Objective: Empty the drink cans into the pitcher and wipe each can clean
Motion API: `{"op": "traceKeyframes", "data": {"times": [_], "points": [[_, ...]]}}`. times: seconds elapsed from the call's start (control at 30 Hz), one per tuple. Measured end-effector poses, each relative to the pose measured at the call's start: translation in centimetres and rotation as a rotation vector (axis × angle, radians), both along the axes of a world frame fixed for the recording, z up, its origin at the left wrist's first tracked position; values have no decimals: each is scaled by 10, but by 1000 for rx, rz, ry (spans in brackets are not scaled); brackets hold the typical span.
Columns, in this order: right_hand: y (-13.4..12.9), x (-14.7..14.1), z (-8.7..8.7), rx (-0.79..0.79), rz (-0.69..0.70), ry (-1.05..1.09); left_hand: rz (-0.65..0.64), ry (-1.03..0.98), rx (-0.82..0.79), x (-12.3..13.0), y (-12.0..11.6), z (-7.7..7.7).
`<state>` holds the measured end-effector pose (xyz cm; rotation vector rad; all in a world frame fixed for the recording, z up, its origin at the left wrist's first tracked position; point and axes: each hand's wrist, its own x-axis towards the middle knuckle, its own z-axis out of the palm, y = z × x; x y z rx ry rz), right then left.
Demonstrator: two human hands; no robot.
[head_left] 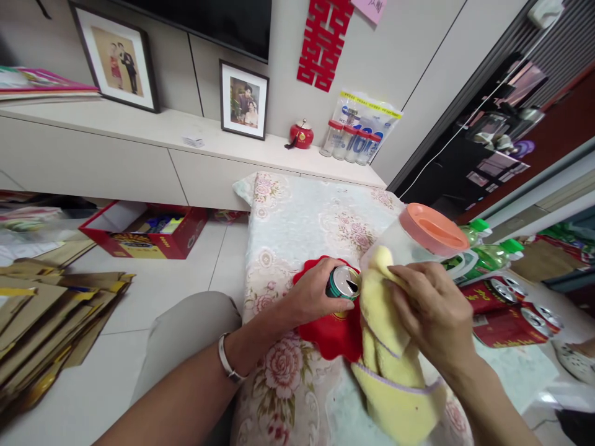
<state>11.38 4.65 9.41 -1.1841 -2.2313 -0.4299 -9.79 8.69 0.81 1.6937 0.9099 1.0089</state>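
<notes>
My left hand (320,292) is wrapped round a dark green drink can (344,282), whose opened top faces up toward me. Beneath that can lies a red scalloped mat (325,337) on the flowered tablecloth. A yellow cloth (388,347) with a purple edge hangs from my right hand (430,303), pinched between thumb and fingers. One corner of the cloth pokes up close beside the can. Its lower part rests on the tablecloth. Most of the can's side is hidden by my left hand.
Behind my right hand stands a plastic jug with an orange lid (434,228). Green-capped bottles (499,254) and several red cans (511,325) are at the right. The flowered tablecloth (307,210) reaches a white cabinet (209,167). Flattened cardboard (51,310) and a red box (144,229) lie on the floor.
</notes>
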Motion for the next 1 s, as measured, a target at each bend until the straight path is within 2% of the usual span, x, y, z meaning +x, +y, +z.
{"op": "traceKeyframes", "data": {"times": [0.1,0.2,0.33,0.43,0.57,0.7,0.77,0.83,0.93,1.0], "points": [[15,-12,-6,-97,97,-73,-17,-8,15,-1,2,-3],[27,-18,-10,-314,163,-109,-20,3,20,-1,2,-5],[32,-23,-5,-538,116,-136,-9,13,1,0,2,-2],[30,-29,0,-579,4,-232,11,15,5,1,0,1],[26,-38,0,-537,-122,-339,13,26,30,1,0,2],[25,-41,1,-537,-172,-334,5,32,60,1,-1,1],[28,-39,5,-597,-154,-275,3,31,59,1,-2,0],[32,-33,12,-754,-134,-137,-1,18,45,1,-2,-1],[36,-15,19,-1104,-151,279,-7,-21,17,2,-2,-3],[35,0,20,-1192,-240,587,-9,-36,2,2,-1,-4]]}}
